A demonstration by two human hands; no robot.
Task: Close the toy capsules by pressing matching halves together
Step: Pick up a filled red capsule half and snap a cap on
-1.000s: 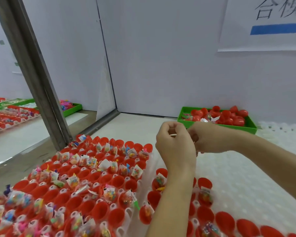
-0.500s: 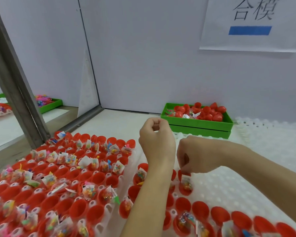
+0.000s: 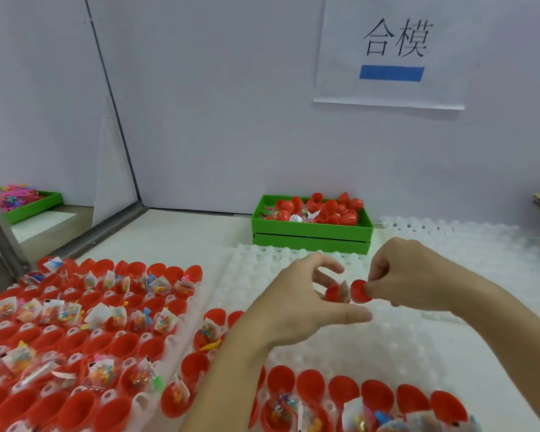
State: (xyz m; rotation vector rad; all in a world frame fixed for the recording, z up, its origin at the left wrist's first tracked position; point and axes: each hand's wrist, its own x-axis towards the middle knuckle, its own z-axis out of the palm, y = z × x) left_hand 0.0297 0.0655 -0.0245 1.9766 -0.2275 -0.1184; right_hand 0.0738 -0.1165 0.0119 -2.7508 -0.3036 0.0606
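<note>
The left hand (image 3: pixel 296 302) and the right hand (image 3: pixel 409 275) were up over the white bumpy tray (image 3: pixel 396 332) on the bench (image 3: pixel 181 235). Between them were two red capsule halves. The right hand pinched one red half (image 3: pixel 359 291) with its thumb and fingers. The other red half (image 3: pixel 335 294) had a little clear toy bag poking out of it. It sat at the fingertips of the left hand, whose fingers were curled around it with the thumb stretched out below. The two halves were just beside each other, and I could not tell if they touched.

Down in front, a row of open red cups (image 3: pixel 343 392) stood in the white tray, some with toy bags inside. On the left was a big tray of red cups (image 3: pixel 85 335), many holding small bags of bright toys. At the back of the bench stood a green box (image 3: pixel 312 235) full of red capsules (image 3: pixel 325 208). A paper sign (image 3: pixel 393 51) with black marks and a blue bar hung on the wall above it.
</note>
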